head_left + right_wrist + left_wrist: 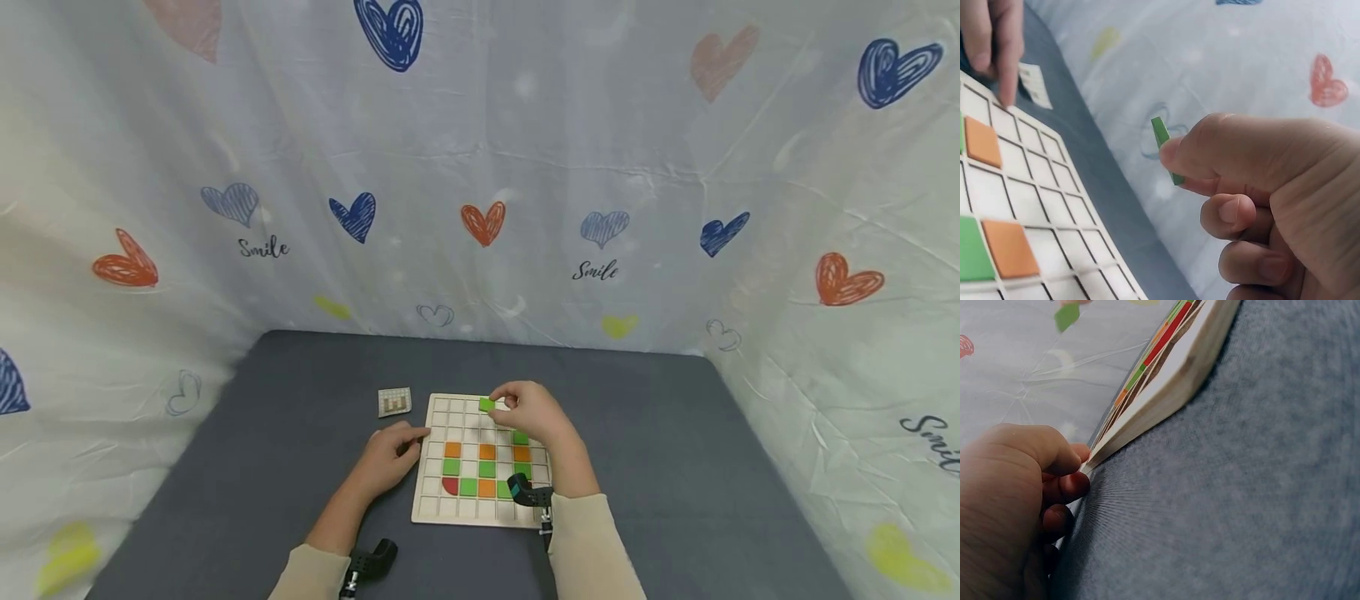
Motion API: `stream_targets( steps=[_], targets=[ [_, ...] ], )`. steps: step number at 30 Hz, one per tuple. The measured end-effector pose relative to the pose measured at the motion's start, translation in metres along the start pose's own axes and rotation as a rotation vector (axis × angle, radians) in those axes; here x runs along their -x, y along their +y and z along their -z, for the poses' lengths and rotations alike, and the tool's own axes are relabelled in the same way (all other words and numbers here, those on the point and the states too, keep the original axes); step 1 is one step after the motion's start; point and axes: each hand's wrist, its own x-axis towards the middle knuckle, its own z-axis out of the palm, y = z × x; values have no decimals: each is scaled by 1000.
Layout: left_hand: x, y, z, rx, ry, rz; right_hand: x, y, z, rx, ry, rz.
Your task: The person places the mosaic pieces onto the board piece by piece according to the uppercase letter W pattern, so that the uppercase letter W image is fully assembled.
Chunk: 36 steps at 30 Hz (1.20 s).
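Between thumb and forefinger, my right hand (527, 410) pinches a thin green square tile (1161, 134), held above the far part of the board in the head view. In the right wrist view its other fingers are curled and the tile is seen edge-on. The pale wooden grid board (438, 505) lies on the table, with several orange tiles (452, 449), green tiles (452, 467) and a red rounded tile (450, 485) in its squares. My left hand (390, 457) touches the board's left edge with an outstretched forefinger. My right wrist hides some of the lower right squares.
A small patterned card (394, 402) lies on the dark grey table (322, 375), just left of the board's far corner. A pale curtain (420, 150) printed with hearts surrounds the table's back and sides. Black wrist cameras (375, 560) are strapped to both arms.
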Motion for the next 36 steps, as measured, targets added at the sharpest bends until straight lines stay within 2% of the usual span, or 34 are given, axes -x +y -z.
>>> stream_targets(
  steps=[10, 14, 19, 23, 28, 33, 36],
  targets=[
    [-3, 1, -4, -21, -7, 4, -15, -3, -38, 115, -126, -14],
    [-4, 2, -3, -21, -2, -5, -20, 1, -50, 146, -146, -21],
    [-3, 4, -4, -12, -2, -9, -23, 2, -55, 195, -162, -24],
    [-6, 7, -7, -13, -11, -13, -22, 1, -53, 282, -140, -11],
    [-10, 9, -12, -14, -13, -41, -21, 0, -51, 373, -75, 0],
    [-11, 11, -16, 6, -12, -78, -16, 1, -49, 379, -35, -13],
    [-9, 12, -16, 0, -26, -73, -6, 4, -46, 350, -1, -10]
  ],
)
